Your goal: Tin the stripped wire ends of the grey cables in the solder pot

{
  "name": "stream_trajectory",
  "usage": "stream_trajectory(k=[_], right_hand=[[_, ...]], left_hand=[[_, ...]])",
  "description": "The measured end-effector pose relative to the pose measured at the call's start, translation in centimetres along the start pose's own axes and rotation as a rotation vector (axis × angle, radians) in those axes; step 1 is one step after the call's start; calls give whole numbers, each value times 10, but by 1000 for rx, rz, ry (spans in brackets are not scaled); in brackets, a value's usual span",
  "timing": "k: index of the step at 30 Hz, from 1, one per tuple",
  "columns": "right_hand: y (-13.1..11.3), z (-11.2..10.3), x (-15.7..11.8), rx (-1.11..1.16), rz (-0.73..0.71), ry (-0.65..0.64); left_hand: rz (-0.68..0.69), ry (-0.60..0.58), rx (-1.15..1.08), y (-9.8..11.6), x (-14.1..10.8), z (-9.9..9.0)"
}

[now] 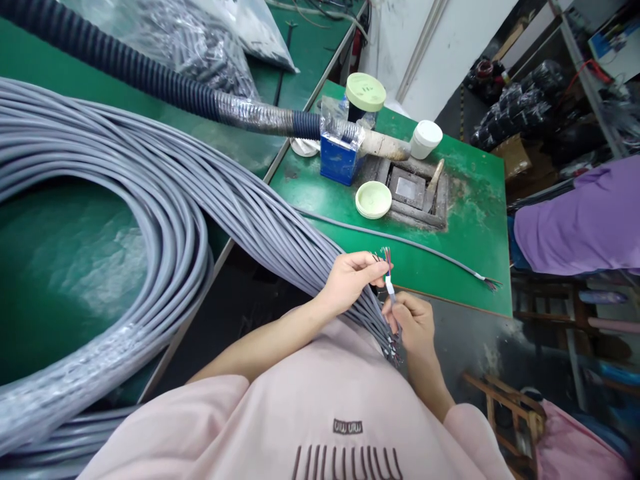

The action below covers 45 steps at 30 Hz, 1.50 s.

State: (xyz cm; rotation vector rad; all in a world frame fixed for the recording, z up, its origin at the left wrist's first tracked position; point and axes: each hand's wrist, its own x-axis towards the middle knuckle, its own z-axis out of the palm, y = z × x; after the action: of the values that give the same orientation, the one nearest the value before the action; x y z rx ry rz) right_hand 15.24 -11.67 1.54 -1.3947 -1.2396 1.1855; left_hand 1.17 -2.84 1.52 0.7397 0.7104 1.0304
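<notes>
Between my two hands stands the end of a grey cable (391, 297), with a white band near its tip and thin coloured wires (387, 257) fanning out at the top. My left hand (353, 280) pinches those wires between thumb and fingertips. Lower down, my right hand (413, 319) closes round the grey sheath. A thick bundle of grey cables (280, 227) runs in from the left beneath my left forearm, and its stripped ends (394, 350) hang near my shirt. One separate cable (400, 239) lies across the green table, bare wires at its right end.
On the green table (475, 267) is a square solder pot (409, 189) with a scraper (433, 190) across it. Around it stand a pale green dish (373, 200), white cup (427, 139), lidded tub (366, 92), blue box (338, 160) and hose (200, 97). A person in purple (580, 220) is at right.
</notes>
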Motion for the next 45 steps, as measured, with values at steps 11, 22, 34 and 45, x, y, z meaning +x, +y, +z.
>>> stream_trajectory(k=[11,22,34,45], right_hand=[[16,-56,-28,-68,-7,432],[22,-89,-67,-362,317,120],[16,-37,-12,348,17,247],[23,-76,24,-737,-248,333]], left_hand=[[324,-117,712,23,16,-19],[427,-213,1766,5,56,-6],[502,-302,1570,30,20,-6],[493,-167,1242,37,24,-12]])
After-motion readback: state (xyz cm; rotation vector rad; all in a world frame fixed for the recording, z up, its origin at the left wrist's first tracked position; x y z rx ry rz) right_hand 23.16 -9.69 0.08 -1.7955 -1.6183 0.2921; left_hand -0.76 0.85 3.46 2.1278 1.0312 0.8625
